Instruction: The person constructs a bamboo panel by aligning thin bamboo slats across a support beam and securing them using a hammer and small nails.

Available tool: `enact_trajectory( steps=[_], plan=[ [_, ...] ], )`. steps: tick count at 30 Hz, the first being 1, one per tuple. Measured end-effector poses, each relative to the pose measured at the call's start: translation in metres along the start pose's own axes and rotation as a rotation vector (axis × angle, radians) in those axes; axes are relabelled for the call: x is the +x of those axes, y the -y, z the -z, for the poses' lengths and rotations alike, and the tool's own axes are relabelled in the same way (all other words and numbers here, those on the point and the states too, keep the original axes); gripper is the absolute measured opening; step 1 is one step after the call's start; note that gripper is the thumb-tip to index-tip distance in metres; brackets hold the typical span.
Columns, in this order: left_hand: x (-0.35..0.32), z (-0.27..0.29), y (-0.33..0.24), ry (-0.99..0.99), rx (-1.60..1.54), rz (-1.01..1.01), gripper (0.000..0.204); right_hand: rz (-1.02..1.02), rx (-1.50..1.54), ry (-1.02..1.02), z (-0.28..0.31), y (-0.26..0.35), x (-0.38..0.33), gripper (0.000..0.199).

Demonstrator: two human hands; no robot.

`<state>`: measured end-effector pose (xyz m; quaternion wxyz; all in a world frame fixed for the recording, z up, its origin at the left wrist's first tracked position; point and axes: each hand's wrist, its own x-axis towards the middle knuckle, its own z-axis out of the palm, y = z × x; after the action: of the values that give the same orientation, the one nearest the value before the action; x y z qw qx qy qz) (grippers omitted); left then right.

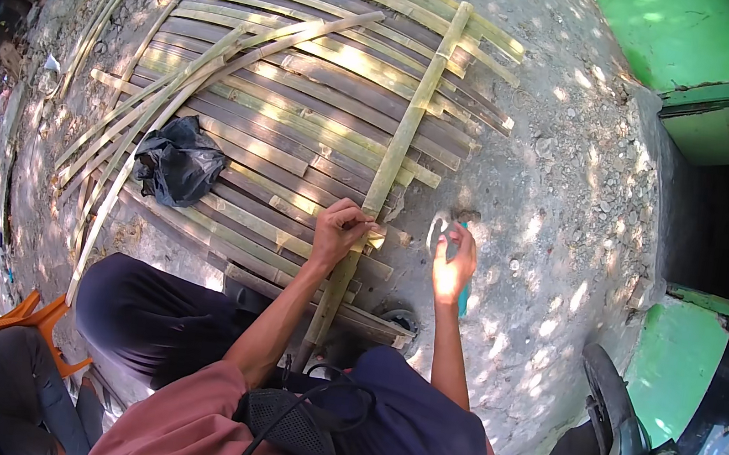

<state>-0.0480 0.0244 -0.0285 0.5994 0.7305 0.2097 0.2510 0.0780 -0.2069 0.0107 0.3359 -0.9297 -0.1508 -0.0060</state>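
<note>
My left hand [342, 232] is closed in a pinch over a long bamboo pole [412, 123]. Whatever its fingertips hold is too small to make out; the hand rests where the pole crosses the bamboo slats [332, 127]. To the right, off the slat ends, my right hand [453, 265] is curled around what looks like a hammer with a teal handle [463, 301]. Its handle shows below the fingers, while the head beyond them is blurred. The slats lie side by side on the ground, running under the pole.
A crumpled black plastic bag [180, 161] and several loose bamboo strips [206, 69] lie on the slats at left. An orange stool [39, 325] and another person's leg [26, 385] are at lower left. A motorbike [606, 453] stands at lower right, near a green wall [682, 366].
</note>
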Motion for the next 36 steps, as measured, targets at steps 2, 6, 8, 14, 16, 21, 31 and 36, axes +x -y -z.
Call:
enact_trajectory(
  steps=[2,6,8,14,16,21,31,36],
  plan=[
    [0.002,-0.004,-0.009,0.005,0.018,-0.017,0.020,-0.049,-0.244,-0.049,0.007,-0.065,-0.010,0.043],
    [0.001,0.003,-0.007,-0.022,0.036,-0.001,0.021,-0.189,-0.325,0.112,0.005,-0.108,-0.022,0.042],
    [0.001,0.001,-0.007,-0.017,0.019,0.006,0.021,-0.159,-0.329,0.137,0.006,-0.118,-0.021,0.038],
    [0.004,-0.006,-0.005,-0.001,0.025,-0.018,0.021,-0.116,-0.312,0.192,0.018,-0.106,-0.006,0.031],
    [-0.003,0.003,0.002,0.002,0.040,0.016,0.021,-0.144,-0.119,0.207,0.019,-0.068,-0.018,0.027],
    [-0.001,0.000,-0.003,-0.014,0.036,0.004,0.020,0.017,0.109,0.256,0.043,0.040,-0.056,0.025],
    [-0.001,-0.001,-0.003,-0.023,-0.021,0.014,0.015,0.204,0.173,0.383,0.030,0.106,-0.081,0.028],
    [-0.004,0.000,0.000,-0.029,0.033,0.019,0.016,0.230,0.031,0.458,0.017,0.099,-0.075,0.028]
  ],
)
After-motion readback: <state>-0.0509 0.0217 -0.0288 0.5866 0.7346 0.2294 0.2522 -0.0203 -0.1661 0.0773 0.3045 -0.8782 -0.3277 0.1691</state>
